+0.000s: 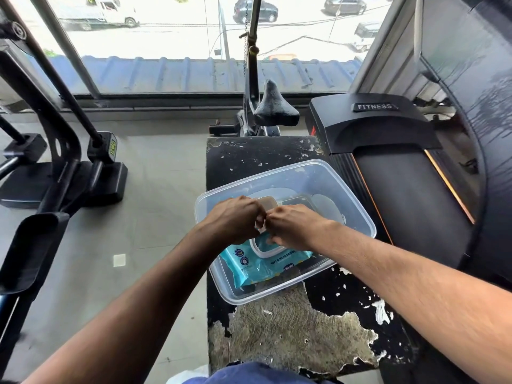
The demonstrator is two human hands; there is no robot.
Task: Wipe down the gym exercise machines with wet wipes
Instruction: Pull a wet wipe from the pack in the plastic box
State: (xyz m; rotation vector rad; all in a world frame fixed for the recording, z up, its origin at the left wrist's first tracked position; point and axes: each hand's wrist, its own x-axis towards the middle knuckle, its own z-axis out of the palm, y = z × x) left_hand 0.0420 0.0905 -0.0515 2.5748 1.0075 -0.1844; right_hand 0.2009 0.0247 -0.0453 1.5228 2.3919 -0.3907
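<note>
My left hand (235, 218) and right hand (293, 225) meet over the blue soft pack of wet wipes (263, 263), fingers curled. They pinch something small there, I cannot tell what. The pack lies in a clear plastic rectangular tub (357, 214) on a worn black bench (249, 153).

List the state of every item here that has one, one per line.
wet wipes pack: lying flat in the tub, flip lid raised.
clear plastic tub: uncovered, sitting on the bench.
bench: black cover peeling, padding exposed.
left hand: fingers curled at the pack's opening.
right hand: fingers curled at the same opening.
bike saddle: unoccupied, worn.
treadmill: unoccupied.
</note>
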